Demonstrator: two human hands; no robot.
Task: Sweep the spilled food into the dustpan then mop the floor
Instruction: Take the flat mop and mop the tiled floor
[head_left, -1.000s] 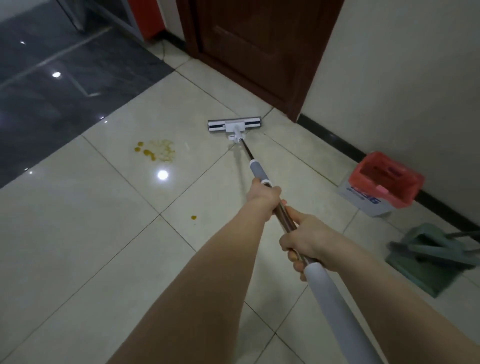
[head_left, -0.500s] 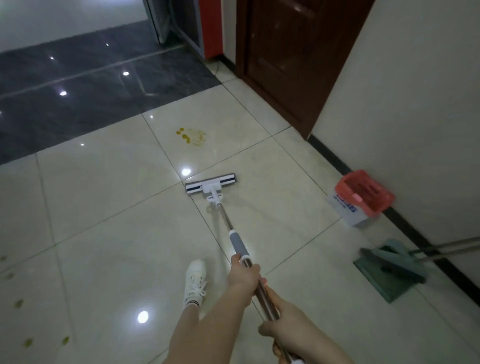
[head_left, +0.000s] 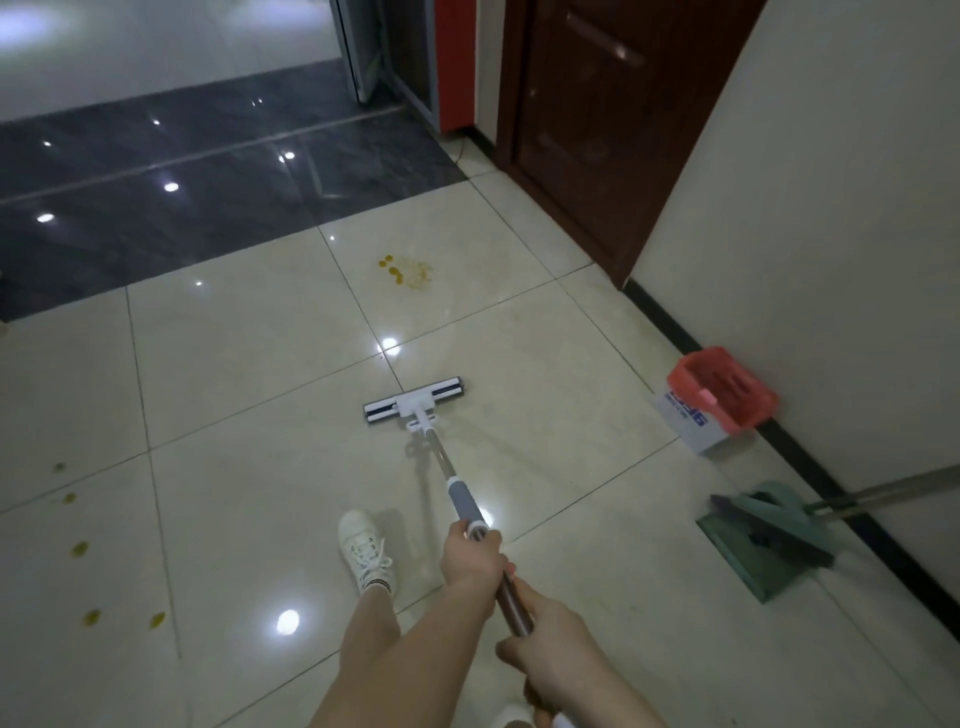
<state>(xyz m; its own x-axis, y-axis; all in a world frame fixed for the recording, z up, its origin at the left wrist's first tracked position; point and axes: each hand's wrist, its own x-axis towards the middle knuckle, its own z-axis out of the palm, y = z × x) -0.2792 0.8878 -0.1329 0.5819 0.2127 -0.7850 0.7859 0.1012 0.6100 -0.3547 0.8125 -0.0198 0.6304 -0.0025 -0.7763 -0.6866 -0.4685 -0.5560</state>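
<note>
Left hand (head_left: 470, 558) and right hand (head_left: 550, 649), both gripping the mop (head_left: 414, 401), should push it flat (evenly pressed) over the yellow stain (head_left: 408, 271).

The left hand (head_left: 470, 558), low in the centre of the frame, curls round the mop handle (head_left: 462, 501), its forearm stretched up from the bottom edge. The right hand (head_left: 545, 654) grips the handle just below it.

Left hand (head_left: 470, 558), right hand (head_left: 550, 654) hold mop (head_left: 462, 501); pad (head_left: 414, 401) flat on floor (head_left: 249, 374).
</note>
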